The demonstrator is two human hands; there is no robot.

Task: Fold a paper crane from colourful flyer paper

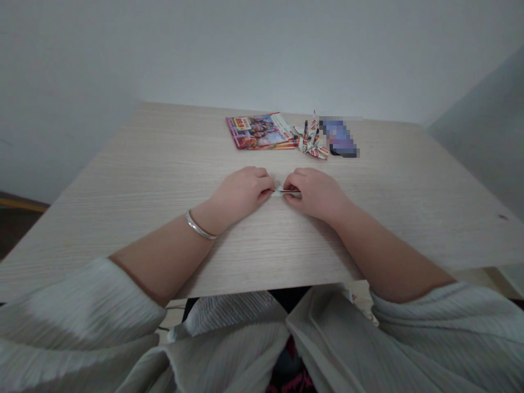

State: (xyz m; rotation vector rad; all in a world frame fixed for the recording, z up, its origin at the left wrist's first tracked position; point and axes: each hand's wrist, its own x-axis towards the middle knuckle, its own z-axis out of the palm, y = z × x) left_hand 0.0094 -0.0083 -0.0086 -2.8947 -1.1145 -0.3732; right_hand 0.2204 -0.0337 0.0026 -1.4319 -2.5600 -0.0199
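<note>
A small folded piece of paper (279,189), pale with a thin red edge, lies low over the table between my two hands. My left hand (246,190), with a silver bangle (200,225) at its wrist, pinches the left end of the paper. Its right end is held between the thumb and fingers of my right hand (314,192). Only a short middle stretch of the paper shows; my fingers hide the rest. Both hands rest close to the tabletop, a small gap apart.
Several colourful printed leaflets (262,131) lie stacked at the back of the light wooden table (164,142). Beside them stand folded paper figures (311,143), pointed like cranes. A phone-like object (340,137), pixelated, lies to their right. Behind the table rises a white wall (262,54).
</note>
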